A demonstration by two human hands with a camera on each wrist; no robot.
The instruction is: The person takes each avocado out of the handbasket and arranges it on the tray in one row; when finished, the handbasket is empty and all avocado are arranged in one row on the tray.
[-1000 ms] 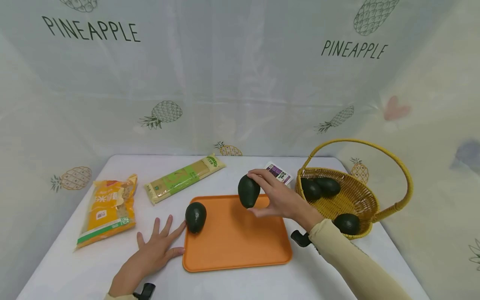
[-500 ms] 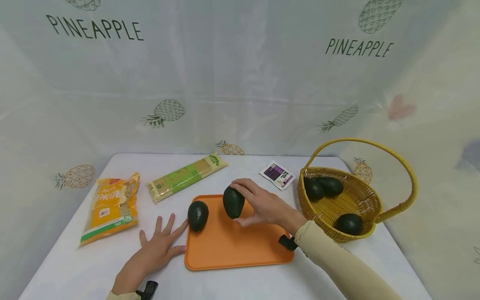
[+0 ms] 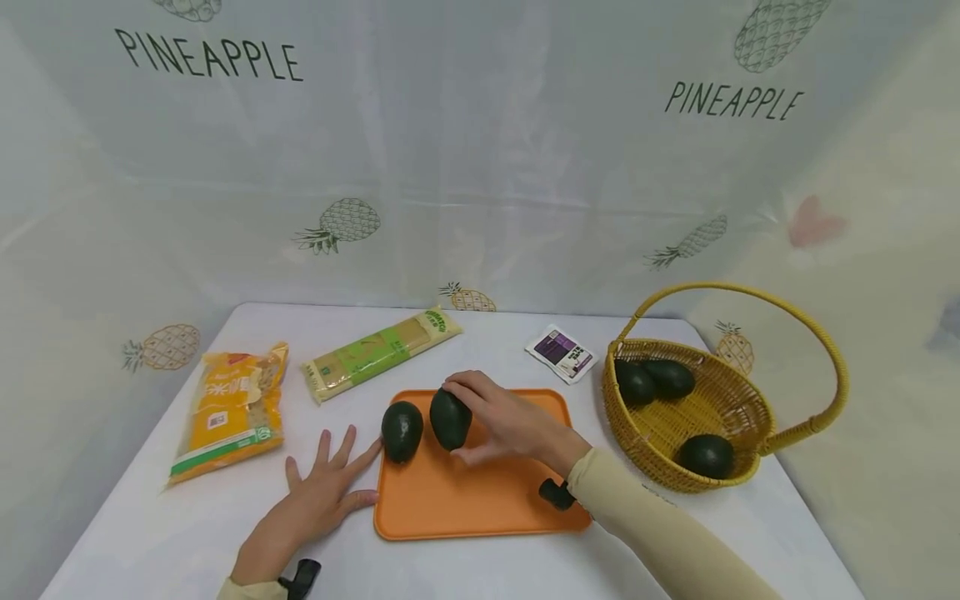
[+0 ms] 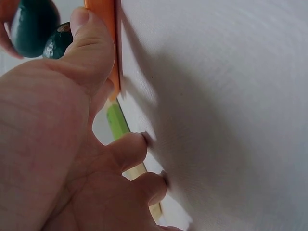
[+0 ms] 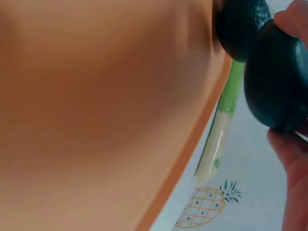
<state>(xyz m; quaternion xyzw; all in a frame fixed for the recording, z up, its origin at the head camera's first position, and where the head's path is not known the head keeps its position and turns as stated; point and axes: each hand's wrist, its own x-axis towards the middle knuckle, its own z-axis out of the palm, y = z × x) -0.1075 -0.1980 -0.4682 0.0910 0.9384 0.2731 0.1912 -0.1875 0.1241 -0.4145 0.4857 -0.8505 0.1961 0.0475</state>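
Between the thumb and fingers of my right hand [image 3: 510, 423] is a dark green avocado [image 3: 450, 419], held over the orange tray [image 3: 480, 508]. In the right wrist view this held avocado [image 5: 276, 77] appears above the tray surface, beside a second one. That second avocado [image 3: 402, 432] lies at the tray's left side. My left hand [image 3: 318, 496] rests on the white table with fingers spread, its thumb and index fingertip at the tray's left edge. The left wrist view shows the thumb [image 4: 91, 43] against the tray's orange rim [image 4: 103, 9].
A yellow wicker basket [image 3: 637, 446] with a tall handle stands at the right, holding several avocados [image 3: 705, 456]. Behind the tray lie a green noodle packet [image 3: 382, 354] and a small white-and-purple sachet [image 3: 561, 353]. An orange bag [image 3: 232, 412] lies at the left.
My right hand has carried the avocado leftward and down, close to the one on the tray. The sachet has come into full view. My left hand keeps its place by the tray.
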